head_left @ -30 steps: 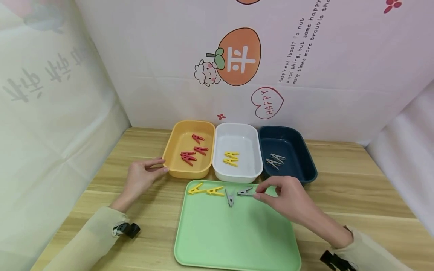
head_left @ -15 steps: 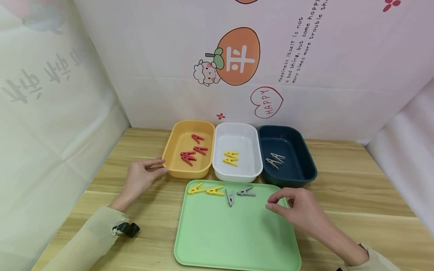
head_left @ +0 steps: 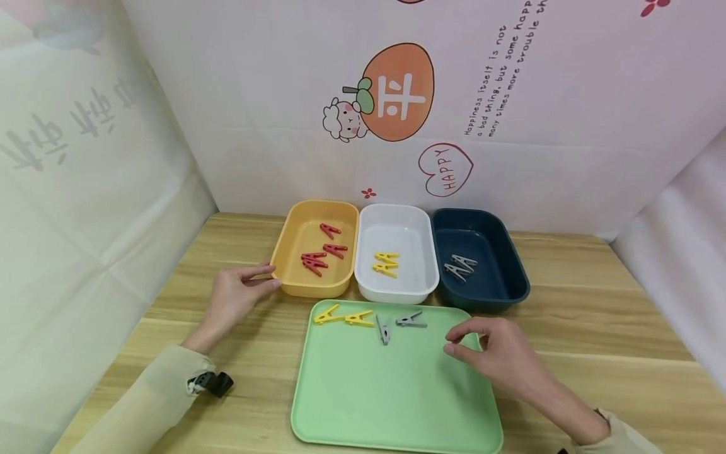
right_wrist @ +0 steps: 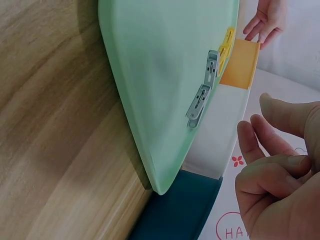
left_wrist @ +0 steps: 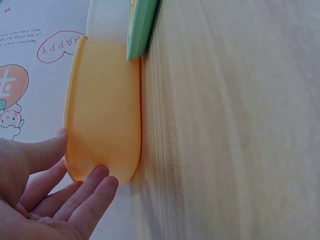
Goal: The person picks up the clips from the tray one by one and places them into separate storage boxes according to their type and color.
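Observation:
My left hand (head_left: 235,302) touches the near left end of the orange bin (head_left: 292,289) with thumb and fingertips. In the left wrist view its fingers lie relaxed against the outside of that bin. Above the right part of the green tray (head_left: 391,391), my right hand (head_left: 505,353) hovers loosely curled and holds nothing; the right wrist view shows a gap between thumb and forefinger. Along the tray's far edge lie two yellow clothespins (head_left: 358,318) and two grey clothespins (head_left: 409,320), just left of the right hand.
Several red clothespins (head_left: 314,261) lie in the orange bin. Beside it stand a white bin (head_left: 408,287) with yellow clothespins (head_left: 386,270) and a dark blue bin (head_left: 493,277) with grey clothespins (head_left: 460,268). A printed cloth (head_left: 272,126) hangs behind the wooden table (head_left: 595,302).
My right hand has let go of the grey clothespin on the tray and drawn back to the right, toward me. The left hand has stayed at the orange bin.

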A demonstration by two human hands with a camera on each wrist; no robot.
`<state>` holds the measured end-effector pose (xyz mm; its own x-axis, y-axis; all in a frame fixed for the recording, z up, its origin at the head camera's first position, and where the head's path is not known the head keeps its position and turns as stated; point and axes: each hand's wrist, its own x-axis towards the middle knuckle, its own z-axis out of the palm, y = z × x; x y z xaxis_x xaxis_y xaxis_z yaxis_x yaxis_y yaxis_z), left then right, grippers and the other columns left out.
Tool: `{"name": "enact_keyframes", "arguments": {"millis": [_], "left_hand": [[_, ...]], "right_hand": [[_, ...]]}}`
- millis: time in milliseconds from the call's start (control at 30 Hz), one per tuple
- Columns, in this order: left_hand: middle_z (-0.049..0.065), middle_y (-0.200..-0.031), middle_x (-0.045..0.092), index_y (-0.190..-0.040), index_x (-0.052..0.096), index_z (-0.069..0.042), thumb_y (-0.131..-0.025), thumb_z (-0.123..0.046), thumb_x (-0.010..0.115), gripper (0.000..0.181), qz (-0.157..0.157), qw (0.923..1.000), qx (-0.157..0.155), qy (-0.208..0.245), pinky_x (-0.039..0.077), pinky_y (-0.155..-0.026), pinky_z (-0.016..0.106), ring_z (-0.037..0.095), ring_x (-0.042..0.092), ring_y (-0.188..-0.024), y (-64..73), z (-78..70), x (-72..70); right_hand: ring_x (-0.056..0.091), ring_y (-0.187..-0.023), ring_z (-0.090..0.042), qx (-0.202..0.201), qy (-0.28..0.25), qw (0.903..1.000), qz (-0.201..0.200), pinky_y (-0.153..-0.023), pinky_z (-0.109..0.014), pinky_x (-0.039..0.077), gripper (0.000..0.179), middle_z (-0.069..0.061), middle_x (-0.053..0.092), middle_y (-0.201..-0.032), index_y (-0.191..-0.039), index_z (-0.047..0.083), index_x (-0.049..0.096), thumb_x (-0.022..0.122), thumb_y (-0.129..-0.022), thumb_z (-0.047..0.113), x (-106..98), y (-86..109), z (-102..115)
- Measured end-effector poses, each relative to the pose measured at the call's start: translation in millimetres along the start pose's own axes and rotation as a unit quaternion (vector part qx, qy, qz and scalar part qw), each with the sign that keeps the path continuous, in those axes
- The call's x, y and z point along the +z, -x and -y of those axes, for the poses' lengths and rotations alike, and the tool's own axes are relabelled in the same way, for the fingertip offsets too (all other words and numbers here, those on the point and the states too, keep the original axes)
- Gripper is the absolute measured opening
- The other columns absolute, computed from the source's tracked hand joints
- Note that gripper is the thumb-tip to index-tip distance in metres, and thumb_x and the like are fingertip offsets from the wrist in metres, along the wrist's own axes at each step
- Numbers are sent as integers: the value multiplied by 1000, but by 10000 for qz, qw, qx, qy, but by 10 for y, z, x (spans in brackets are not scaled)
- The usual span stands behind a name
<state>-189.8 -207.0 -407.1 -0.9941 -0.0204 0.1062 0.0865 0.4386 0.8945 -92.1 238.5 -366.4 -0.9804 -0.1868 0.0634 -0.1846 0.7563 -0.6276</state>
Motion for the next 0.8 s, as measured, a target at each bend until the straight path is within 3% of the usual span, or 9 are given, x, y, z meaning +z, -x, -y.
{"name": "enact_keyframes", "arguments": {"millis": [133,300,500,633,800], "left_hand": [[19,-141,64,-125,74,4,-94,-16,83,38,0,10000,20,5,60,-79,20,36,73,-110,-2,-3,-10],[19,-140,64,-125,74,4,-94,-16,83,37,-9,10000,18,-29,60,-79,20,36,73,-110,4,4,-21],[18,-141,64,-125,74,3,-94,-17,83,38,-2,10000,10,-56,61,-79,21,35,73,-110,0,14,-23],[17,-141,64,-125,74,2,-93,-18,84,39,2,10000,-27,-51,62,-78,23,34,73,-110,-5,-7,-14],[17,-142,63,-126,74,3,-93,-16,85,40,1,10000,-74,-21,61,-78,22,35,73,-111,1,-28,-14]], "right_hand": [[49,-67,-13,-79,28,10000,9,-58,-25,41,16,10,74,-92,-100,18,83,90,-86,22,32,-19,-14],[58,-81,-20,124,-3,9997,231,-67,-29,48,19,6,75,-103,-104,18,83,89,-86,22,76,-65,21],[66,-107,-24,96,-79,9980,615,-86,-44,58,23,5,75,-112,-109,18,83,89,-87,23,166,-147,113],[67,-115,-24,-160,-86,9966,802,-91,-49,59,26,5,74,-118,-113,17,82,89,-88,21,261,-210,196],[70,-114,-23,-760,486,9936,679,-94,-48,59,29,3,75,-119,-116,14,81,88,-87,14,385,-315,304]]}}
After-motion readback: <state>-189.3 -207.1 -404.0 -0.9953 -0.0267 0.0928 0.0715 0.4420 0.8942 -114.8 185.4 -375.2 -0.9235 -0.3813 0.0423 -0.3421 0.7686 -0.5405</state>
